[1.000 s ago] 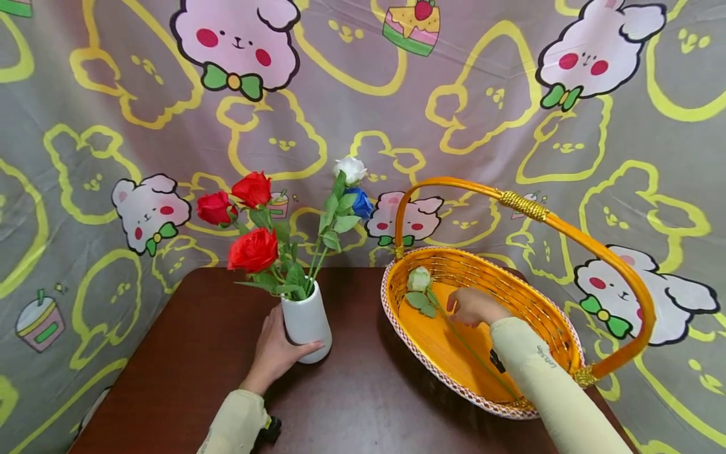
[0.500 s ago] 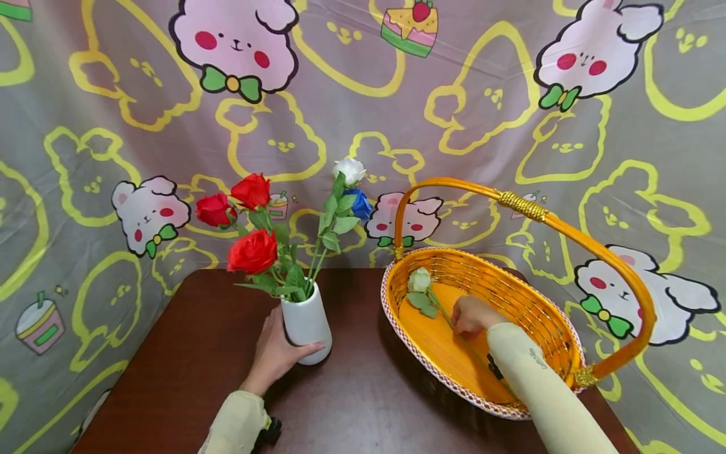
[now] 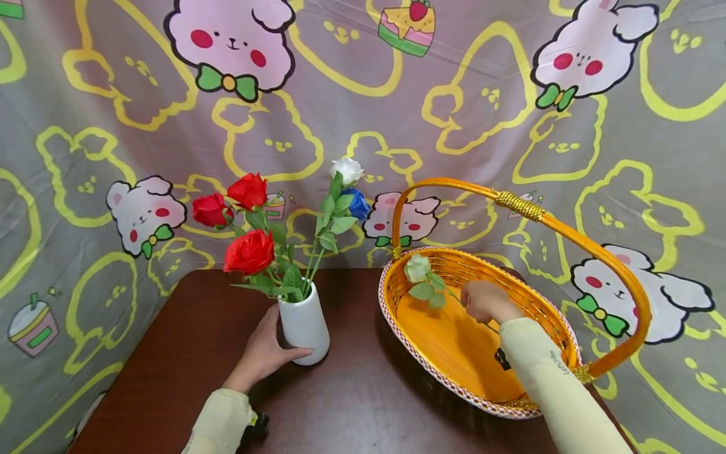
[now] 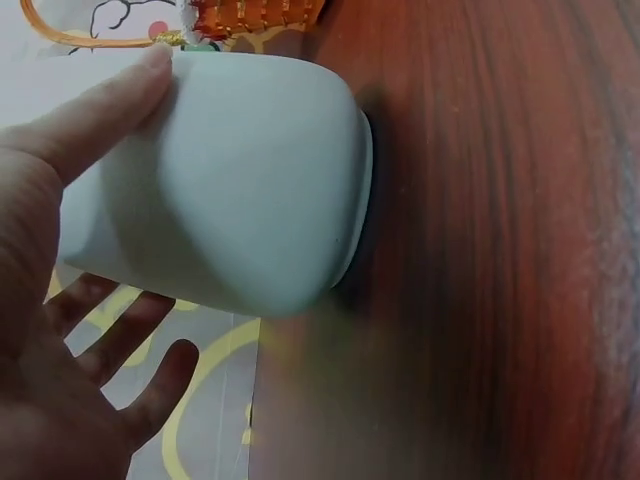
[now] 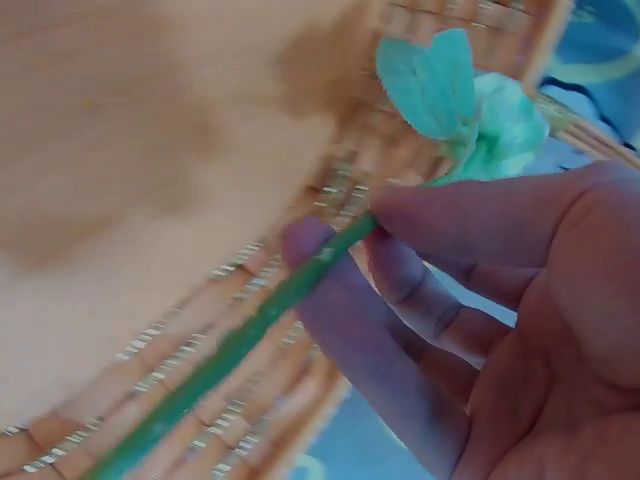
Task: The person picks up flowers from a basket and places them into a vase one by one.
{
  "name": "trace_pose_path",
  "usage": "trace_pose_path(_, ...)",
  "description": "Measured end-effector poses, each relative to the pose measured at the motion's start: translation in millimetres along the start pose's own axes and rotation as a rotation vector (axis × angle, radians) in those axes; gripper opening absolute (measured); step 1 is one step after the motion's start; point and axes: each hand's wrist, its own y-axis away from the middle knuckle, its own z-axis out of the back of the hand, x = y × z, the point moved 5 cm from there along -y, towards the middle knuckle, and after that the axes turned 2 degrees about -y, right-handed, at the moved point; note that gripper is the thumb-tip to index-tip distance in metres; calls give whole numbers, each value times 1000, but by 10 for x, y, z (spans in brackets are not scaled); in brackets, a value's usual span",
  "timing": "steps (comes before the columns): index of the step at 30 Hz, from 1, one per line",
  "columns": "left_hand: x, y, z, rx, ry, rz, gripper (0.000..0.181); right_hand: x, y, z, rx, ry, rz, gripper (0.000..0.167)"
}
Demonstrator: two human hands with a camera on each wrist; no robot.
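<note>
My right hand (image 3: 489,301) pinches the green stem (image 5: 250,325) of a pale green-white rose (image 3: 418,268) between thumb and fingers, over the orange basket (image 3: 442,362). In the right wrist view the rose head (image 5: 507,128) and its leaves lie beyond my fingertips. My left hand (image 3: 263,353) holds the lower part of a white vase (image 3: 306,328), thumb across the near side and some fingers behind it. In the left wrist view the little finger stands apart from the vase (image 4: 250,180). The vase holds several red roses (image 3: 249,251), a white rose (image 3: 347,170) and a blue rose (image 3: 357,205).
The basket's tall arched handle (image 3: 612,258) rises over its right side and back. A dark brown table (image 3: 351,403) bears vase and basket. Behind hangs a grey curtain (image 3: 340,82) with rabbit pictures.
My right hand has closed on the rose's stem and lifted it off the basket's floor, tilting the stem. My left hand stays at the vase, its thumb shifted slightly left.
</note>
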Motion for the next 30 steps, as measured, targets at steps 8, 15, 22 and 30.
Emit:
trace_pose_path(8, -9, 5, -26, -26, 8, 21, 121, 235, 301, 260, -249, 41, 151, 10)
trace_pose_path(15, -22, 18, -39, -51, 2, 15, 124, 358, 487, 283, -399, -81, 255, 9)
trace_pose_path(22, -42, 25, -28, -66, 3, 18, 124, 433, 541, 261, -423, -327, 313, 13)
trace_pose_path(30, -23, 37, -49, -70, 15, 9, 124, 600, 551, 181, -304, -876, 402, 24)
